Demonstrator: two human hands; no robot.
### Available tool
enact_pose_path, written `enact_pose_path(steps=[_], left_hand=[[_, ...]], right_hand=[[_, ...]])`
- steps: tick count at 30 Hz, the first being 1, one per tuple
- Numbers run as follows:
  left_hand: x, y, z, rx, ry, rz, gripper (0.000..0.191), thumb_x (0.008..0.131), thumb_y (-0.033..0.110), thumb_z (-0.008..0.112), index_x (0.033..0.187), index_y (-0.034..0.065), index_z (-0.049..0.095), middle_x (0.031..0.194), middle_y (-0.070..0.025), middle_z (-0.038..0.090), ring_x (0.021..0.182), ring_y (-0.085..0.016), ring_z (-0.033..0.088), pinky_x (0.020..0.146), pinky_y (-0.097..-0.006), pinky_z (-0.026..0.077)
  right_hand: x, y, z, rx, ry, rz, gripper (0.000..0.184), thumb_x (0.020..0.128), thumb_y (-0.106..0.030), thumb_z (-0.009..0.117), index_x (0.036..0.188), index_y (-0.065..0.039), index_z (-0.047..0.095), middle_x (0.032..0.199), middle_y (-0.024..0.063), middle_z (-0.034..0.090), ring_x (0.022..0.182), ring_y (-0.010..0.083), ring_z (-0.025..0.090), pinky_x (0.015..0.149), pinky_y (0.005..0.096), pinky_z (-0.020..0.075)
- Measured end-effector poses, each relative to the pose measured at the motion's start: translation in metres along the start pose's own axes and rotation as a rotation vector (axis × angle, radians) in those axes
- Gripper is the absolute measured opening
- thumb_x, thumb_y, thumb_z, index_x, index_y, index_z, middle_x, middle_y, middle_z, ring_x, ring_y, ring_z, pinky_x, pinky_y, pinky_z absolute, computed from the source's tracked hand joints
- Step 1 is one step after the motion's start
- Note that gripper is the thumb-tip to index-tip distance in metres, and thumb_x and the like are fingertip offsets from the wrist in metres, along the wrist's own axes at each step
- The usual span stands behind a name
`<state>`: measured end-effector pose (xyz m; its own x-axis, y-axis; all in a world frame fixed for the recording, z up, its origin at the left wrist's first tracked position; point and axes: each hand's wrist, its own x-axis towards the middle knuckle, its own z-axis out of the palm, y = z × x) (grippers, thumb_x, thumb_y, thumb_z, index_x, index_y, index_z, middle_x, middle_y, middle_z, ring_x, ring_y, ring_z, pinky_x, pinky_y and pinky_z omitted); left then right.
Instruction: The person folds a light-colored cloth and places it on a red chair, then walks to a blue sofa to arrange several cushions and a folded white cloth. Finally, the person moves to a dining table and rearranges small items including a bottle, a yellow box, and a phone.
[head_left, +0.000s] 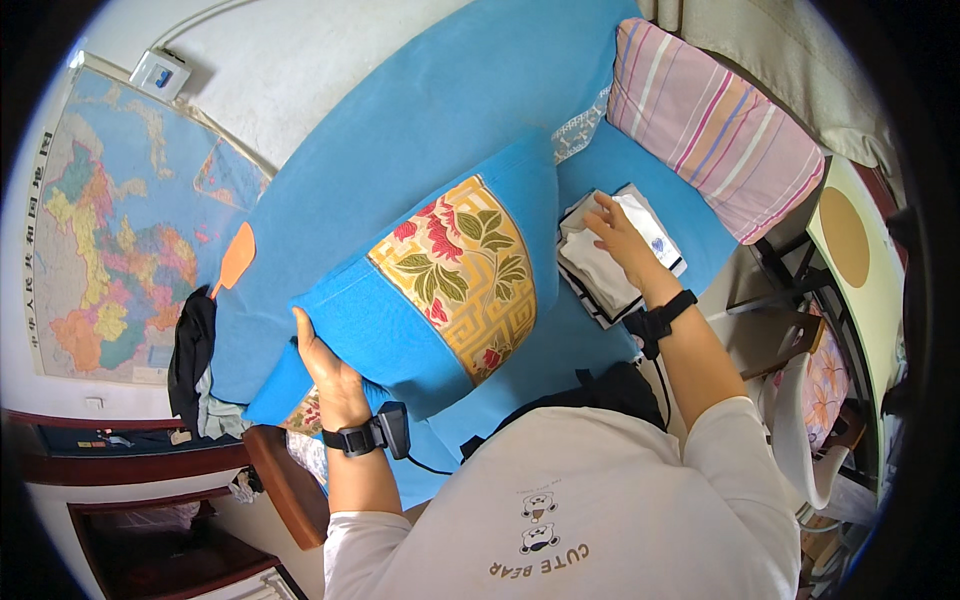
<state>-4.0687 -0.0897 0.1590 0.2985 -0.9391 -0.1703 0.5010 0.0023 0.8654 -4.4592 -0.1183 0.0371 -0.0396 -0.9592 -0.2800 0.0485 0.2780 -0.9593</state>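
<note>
My left hand (330, 373) grips the lower left edge of a blue cushion (435, 307), its thumb along the edge and its fingers hidden behind. A yellow brocade panel (469, 281) with red flowers and green leaves crosses the cushion, which is tilted up against the sofa. To the right, a stack of folded clothes (592, 262), white and grey with dark edges, rests on the sofa seat. Over that stack is my right hand (619, 236), fingers apart and nothing held; whether it touches the cloth is unclear. Each wrist wears a black strap.
The sofa (360, 127) has a blue cover. A striped pink pillow (712, 127) leans at its far end. Behind my left hand lies another blue cushion (277, 386), near a brown armrest (289, 487). An orange fly swatter (238, 255) and a wall map (120, 247) are at left.
</note>
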Motion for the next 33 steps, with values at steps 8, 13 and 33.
enact_pose_path(steps=[8,13,33], left_hand=[[0.005,0.022,0.012,-0.064,-0.156,-0.161,0.056,0.095,0.045,0.047,0.13,0.0009,0.045,0.129,-0.0176,0.051,0.113,-0.031,0.054,0.095,-0.0428,0.045],[0.009,0.024,0.021,0.054,-0.112,0.003,0.054,0.093,0.044,0.051,0.125,-0.0003,0.048,0.119,-0.0167,0.057,0.105,-0.027,0.059,0.09,-0.038,0.049],[0.033,-0.118,-0.103,0.544,0.391,-0.287,0.099,0.081,0.066,0.053,0.146,0.0019,0.017,0.15,-0.0209,0.019,0.138,-0.034,0.021,0.11,-0.0495,0.022]], right_hand=[[0.007,-0.008,0.003,0.585,-0.355,-0.163,0.065,0.092,-0.034,0.058,0.14,-0.001,0.03,0.143,0.0093,0.037,0.129,0.0209,0.037,0.109,0.0371,0.0266],[-0.008,-0.023,0.008,0.521,-0.236,-0.107,0.044,0.095,-0.028,0.054,0.13,-0.002,0.045,0.128,0.0083,0.052,0.116,0.0207,0.05,0.101,0.0348,0.0382],[-0.037,-0.046,-0.008,0.978,0.069,-0.026,0.049,0.094,-0.038,0.048,0.127,-0.001,0.049,0.128,0.0148,0.053,0.115,0.0303,0.05,0.1,0.0439,0.0399]])
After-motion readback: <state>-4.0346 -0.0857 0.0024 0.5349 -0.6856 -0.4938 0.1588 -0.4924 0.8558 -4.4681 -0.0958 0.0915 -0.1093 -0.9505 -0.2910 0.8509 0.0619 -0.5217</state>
